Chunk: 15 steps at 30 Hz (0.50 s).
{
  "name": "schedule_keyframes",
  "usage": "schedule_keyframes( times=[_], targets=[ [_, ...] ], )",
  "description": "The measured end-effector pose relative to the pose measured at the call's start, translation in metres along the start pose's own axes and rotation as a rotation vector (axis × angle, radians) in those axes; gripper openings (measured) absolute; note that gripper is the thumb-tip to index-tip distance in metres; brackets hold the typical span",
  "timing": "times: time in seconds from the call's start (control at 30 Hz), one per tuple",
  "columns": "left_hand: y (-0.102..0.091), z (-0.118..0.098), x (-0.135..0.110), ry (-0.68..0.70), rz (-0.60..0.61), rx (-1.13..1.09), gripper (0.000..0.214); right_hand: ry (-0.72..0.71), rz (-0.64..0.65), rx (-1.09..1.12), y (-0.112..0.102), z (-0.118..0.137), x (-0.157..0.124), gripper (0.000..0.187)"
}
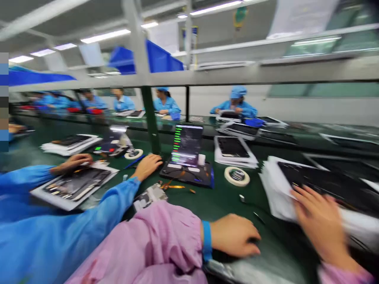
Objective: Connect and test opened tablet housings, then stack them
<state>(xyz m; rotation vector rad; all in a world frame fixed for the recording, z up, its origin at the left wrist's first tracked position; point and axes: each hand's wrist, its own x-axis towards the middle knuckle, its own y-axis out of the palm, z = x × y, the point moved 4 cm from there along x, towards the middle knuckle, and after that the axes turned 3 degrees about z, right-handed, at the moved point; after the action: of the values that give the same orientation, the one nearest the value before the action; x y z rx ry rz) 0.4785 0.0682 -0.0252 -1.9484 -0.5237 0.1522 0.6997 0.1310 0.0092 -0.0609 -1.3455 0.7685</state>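
My left hand [237, 235], in a pink sleeve with a blue wrist strap [207, 240], is over the green table with its fingers loosely bent. A gap shows between thumb and forefinger, with nothing visible in it. At the right, my right hand [321, 219] has its fingers spread at the near edge of a black tablet-like panel [316, 179]. That panel lies on a thick stack of white sheets or trays [274, 197]. Blur hides whether the fingertips press on the panel. Beneath my left hand is a blurred, clear plastic-looking item [220, 270].
A co-worker's blue-sleeved hands [148, 165] are at my left, by an opened tablet [79, 183]. Ahead stands a lit screen [187, 146] on a black base. A tape roll [237, 176], another panel stack [233, 150] and a green post [150, 118] are nearby.
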Motion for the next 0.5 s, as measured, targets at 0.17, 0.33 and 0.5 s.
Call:
schedule_keyframes(
  times=[0.17, 0.33, 0.5],
  targets=[
    [-0.041, 0.0, 0.016, -0.2, -0.234, -0.452, 0.019, -0.103, 0.168, -0.137, -0.019, 0.0, -0.017, 0.027],
    [-0.056, 0.023, 0.055, -0.38, -0.307, -0.859, 0.013, -0.053, 0.083, -0.099, -0.018, 0.006, -0.017, 0.017],
    [-0.062, 0.035, 0.098, -0.535, -0.347, -1.232, 0.016, -0.023, 0.024, -0.075, -0.028, 0.01, -0.018, 0.008]
  ],
)
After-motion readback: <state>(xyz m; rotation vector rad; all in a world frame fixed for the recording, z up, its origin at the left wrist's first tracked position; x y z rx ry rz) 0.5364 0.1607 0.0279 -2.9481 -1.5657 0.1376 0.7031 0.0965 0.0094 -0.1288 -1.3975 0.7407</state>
